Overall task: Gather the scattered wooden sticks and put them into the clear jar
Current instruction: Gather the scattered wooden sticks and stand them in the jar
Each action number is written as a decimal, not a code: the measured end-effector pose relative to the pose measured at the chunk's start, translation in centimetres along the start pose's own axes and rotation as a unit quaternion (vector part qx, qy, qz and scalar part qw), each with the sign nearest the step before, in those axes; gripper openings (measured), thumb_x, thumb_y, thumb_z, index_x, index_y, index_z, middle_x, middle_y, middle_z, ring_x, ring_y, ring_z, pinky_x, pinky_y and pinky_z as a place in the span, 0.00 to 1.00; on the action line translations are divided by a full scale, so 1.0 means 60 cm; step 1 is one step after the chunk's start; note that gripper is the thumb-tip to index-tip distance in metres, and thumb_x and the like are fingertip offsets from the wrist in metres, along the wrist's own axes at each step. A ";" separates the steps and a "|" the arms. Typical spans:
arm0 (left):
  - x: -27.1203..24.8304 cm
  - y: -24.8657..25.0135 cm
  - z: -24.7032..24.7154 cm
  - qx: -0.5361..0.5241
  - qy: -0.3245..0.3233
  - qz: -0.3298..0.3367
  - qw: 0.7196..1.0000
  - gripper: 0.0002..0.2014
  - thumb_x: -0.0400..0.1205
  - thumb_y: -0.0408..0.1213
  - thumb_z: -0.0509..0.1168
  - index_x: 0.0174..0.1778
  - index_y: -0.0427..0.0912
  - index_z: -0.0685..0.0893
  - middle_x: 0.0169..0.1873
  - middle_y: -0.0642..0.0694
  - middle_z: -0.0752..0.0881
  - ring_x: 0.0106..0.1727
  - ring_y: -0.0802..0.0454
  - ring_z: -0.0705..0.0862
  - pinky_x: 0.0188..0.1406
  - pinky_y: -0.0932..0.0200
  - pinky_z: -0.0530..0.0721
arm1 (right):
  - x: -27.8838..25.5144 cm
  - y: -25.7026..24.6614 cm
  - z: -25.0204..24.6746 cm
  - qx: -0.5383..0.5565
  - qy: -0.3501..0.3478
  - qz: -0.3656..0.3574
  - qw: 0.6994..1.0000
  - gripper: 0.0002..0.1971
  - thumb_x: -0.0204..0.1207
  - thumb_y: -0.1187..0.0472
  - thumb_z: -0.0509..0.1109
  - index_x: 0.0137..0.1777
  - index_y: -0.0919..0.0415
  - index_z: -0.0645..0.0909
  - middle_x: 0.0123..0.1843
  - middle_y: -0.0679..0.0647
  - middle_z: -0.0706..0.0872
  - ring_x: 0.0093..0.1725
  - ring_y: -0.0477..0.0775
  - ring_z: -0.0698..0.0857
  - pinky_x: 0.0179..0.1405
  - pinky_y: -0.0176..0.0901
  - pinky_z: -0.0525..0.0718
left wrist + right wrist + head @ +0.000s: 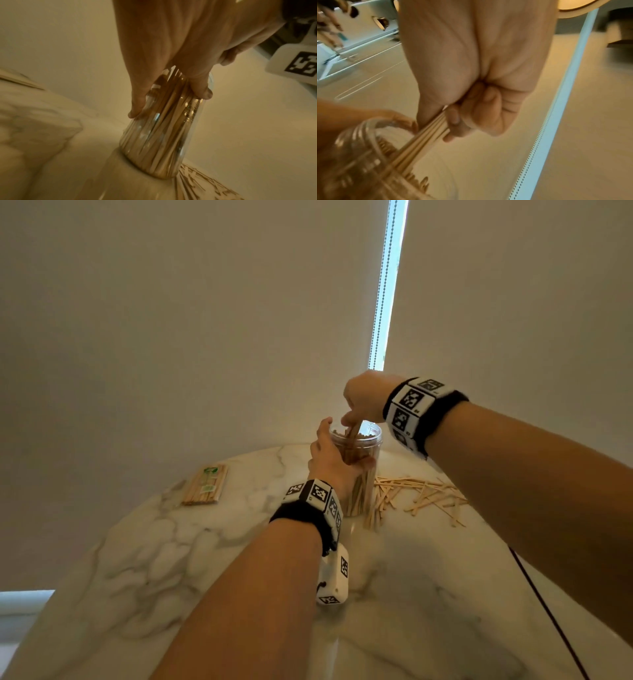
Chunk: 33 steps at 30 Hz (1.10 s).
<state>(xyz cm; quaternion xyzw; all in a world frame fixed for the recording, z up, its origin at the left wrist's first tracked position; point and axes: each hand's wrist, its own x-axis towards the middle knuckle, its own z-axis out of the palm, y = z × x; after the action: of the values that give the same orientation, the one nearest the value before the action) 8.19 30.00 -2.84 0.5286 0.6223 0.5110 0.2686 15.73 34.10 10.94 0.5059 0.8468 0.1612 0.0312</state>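
Note:
A clear jar (363, 470) packed with upright wooden sticks stands on the marble table (171, 559), and it also shows in the left wrist view as the jar (163, 142). My left hand (329, 460) grips its side, thumb and fingers (202, 89) wrapped around the wall. Above the mouth, my right hand (359, 402) pinches a bundle of sticks (423, 136) whose lower ends reach into the jar's threaded opening (368, 135). Loose sticks (421, 494) lie scattered on the table right of the jar.
A wrapped pack of sticks (205, 484) lies at the table's far left. A dark cable (548, 611) runs along the right edge. A white blind with a bead chain (383, 285) hangs behind the table.

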 end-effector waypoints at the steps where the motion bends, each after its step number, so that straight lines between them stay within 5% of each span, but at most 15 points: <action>1: 0.001 -0.001 0.000 0.002 0.001 -0.001 1.000 0.55 0.70 0.49 0.81 0.84 0.59 0.49 0.75 0.41 0.67 0.75 0.35 0.72 0.74 0.35 0.73 | 0.008 -0.009 0.007 -0.008 -0.019 -0.010 1.000 0.24 0.81 0.42 0.69 0.56 0.66 0.84 0.47 0.55 0.87 0.48 0.57 0.84 0.47 0.47 0.83; 3: 0.002 -0.002 0.001 0.005 0.005 -0.001 1.000 0.55 0.69 0.49 0.81 0.84 0.58 0.49 0.75 0.41 0.67 0.75 0.35 0.71 0.74 0.35 0.73 | 0.016 -0.018 0.015 0.022 -0.046 -0.016 0.999 0.20 0.83 0.47 0.67 0.56 0.66 0.85 0.48 0.56 0.88 0.46 0.58 0.85 0.49 0.47 0.85; 6: 0.004 -0.005 0.003 0.001 0.006 -0.001 1.000 0.54 0.70 0.48 0.80 0.83 0.60 0.49 0.75 0.41 0.67 0.75 0.36 0.71 0.74 0.34 0.73 | 0.023 0.002 0.017 0.212 -0.082 0.030 0.973 0.05 0.79 0.62 0.72 0.47 0.64 0.86 0.39 0.55 0.87 0.38 0.55 0.87 0.43 0.47 0.89; 8: 0.005 -0.008 0.005 0.004 0.008 0.002 1.000 0.54 0.70 0.48 0.80 0.83 0.60 0.49 0.75 0.41 0.67 0.75 0.36 0.71 0.74 0.35 0.73 | 0.023 0.017 0.018 0.285 -0.077 0.035 0.955 0.06 0.76 0.66 0.74 0.50 0.67 0.88 0.43 0.58 0.91 0.40 0.55 0.90 0.48 0.50 0.92; 11: 0.006 -0.007 0.005 0.009 0.009 -0.001 1.000 0.55 0.69 0.49 0.81 0.83 0.60 0.49 0.76 0.41 0.67 0.75 0.35 0.71 0.74 0.33 0.73 | 0.019 0.007 0.033 0.245 -0.057 0.020 0.968 0.10 0.79 0.64 0.72 0.57 0.65 0.89 0.43 0.55 0.91 0.39 0.51 0.89 0.46 0.44 0.90; 14: 0.006 -0.009 0.003 0.007 0.004 -0.004 1.000 0.55 0.69 0.49 0.81 0.83 0.62 0.48 0.76 0.42 0.67 0.75 0.36 0.71 0.74 0.33 0.73 | 0.015 -0.001 0.045 0.145 -0.073 0.015 0.987 0.17 0.86 0.53 0.63 0.62 0.64 0.86 0.55 0.58 0.90 0.52 0.54 0.88 0.58 0.45 0.86; 16: 0.005 -0.009 0.004 0.003 0.003 0.000 1.000 0.55 0.69 0.49 0.81 0.83 0.62 0.48 0.76 0.42 0.67 0.75 0.36 0.72 0.74 0.34 0.74 | 0.014 0.015 0.036 0.226 -0.107 0.029 0.968 0.16 0.84 0.52 0.67 0.61 0.63 0.86 0.57 0.59 0.90 0.54 0.55 0.89 0.60 0.48 0.87; 18: 0.005 -0.011 0.004 0.001 0.007 0.002 1.000 0.54 0.70 0.49 0.80 0.83 0.62 0.48 0.76 0.42 0.67 0.75 0.36 0.72 0.73 0.34 0.74 | 0.010 0.029 0.034 0.337 -0.100 0.024 0.936 0.09 0.80 0.62 0.73 0.57 0.60 0.88 0.54 0.57 0.91 0.51 0.54 0.91 0.52 0.45 0.91; 20: 0.006 -0.010 0.004 0.004 0.009 0.003 1.000 0.54 0.70 0.49 0.80 0.83 0.62 0.48 0.76 0.42 0.68 0.74 0.37 0.72 0.73 0.35 0.75 | 0.006 0.030 0.040 0.308 -0.077 0.008 0.948 0.06 0.79 0.63 0.73 0.52 0.54 0.90 0.50 0.51 0.91 0.50 0.51 0.90 0.44 0.37 0.87; 23: 0.005 -0.009 0.005 0.005 0.009 0.001 1.000 0.54 0.71 0.49 0.80 0.84 0.61 0.48 0.76 0.41 0.68 0.75 0.37 0.71 0.73 0.35 0.74 | 0.006 0.018 0.048 0.247 -0.075 -0.003 0.966 0.17 0.87 0.50 0.62 0.58 0.58 0.90 0.54 0.54 0.91 0.56 0.53 0.88 0.58 0.42 0.85; 25: 0.003 -0.010 0.006 0.009 0.015 0.005 1.000 0.54 0.71 0.50 0.80 0.84 0.59 0.47 0.76 0.41 0.68 0.76 0.37 0.71 0.74 0.35 0.74 | 0.006 0.027 0.038 0.369 -0.113 0.015 0.922 0.25 0.86 0.40 0.59 0.58 0.59 0.89 0.53 0.55 0.92 0.54 0.54 0.90 0.62 0.48 0.87; 27: 0.003 -0.012 0.006 0.008 0.019 0.008 1.000 0.55 0.70 0.51 0.80 0.84 0.60 0.47 0.76 0.42 0.68 0.76 0.36 0.71 0.73 0.34 0.75 | 0.005 0.039 0.028 0.429 -0.162 -0.012 0.889 0.19 0.81 0.42 0.70 0.57 0.56 0.90 0.55 0.53 0.91 0.57 0.53 0.90 0.60 0.48 0.88; 29: 0.004 -0.014 0.006 0.003 0.016 0.012 1.000 0.53 0.70 0.51 0.79 0.83 0.61 0.48 0.75 0.41 0.68 0.75 0.36 0.72 0.72 0.34 0.76 | 0.002 0.050 0.030 0.397 -0.161 -0.044 0.903 0.08 0.76 0.56 0.79 0.53 0.52 0.92 0.55 0.51 0.91 0.58 0.53 0.89 0.56 0.44 0.89; 31: 0.004 -0.015 0.006 -0.002 0.011 0.007 1.000 0.53 0.71 0.49 0.80 0.83 0.62 0.48 0.77 0.41 0.67 0.75 0.36 0.72 0.72 0.34 0.75 | 0.002 0.055 0.040 0.432 -0.123 -0.032 0.893 0.06 0.74 0.65 0.80 0.50 0.57 0.92 0.52 0.54 0.92 0.54 0.51 0.91 0.46 0.36 0.89; 33: 0.006 -0.016 0.006 -0.009 0.009 0.007 1.000 0.54 0.71 0.48 0.80 0.83 0.62 0.48 0.77 0.41 0.66 0.76 0.36 0.71 0.73 0.34 0.75 | 0.003 0.054 0.052 0.425 -0.085 -0.019 0.901 0.06 0.74 0.64 0.80 0.49 0.57 0.91 0.50 0.53 0.92 0.47 0.46 0.91 0.36 0.30 0.85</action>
<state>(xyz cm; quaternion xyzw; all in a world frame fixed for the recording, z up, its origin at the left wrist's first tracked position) 8.01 30.54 -3.77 0.5255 0.6165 0.5234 0.2641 19.03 36.42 9.00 0.4663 0.8385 -0.2586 -0.1122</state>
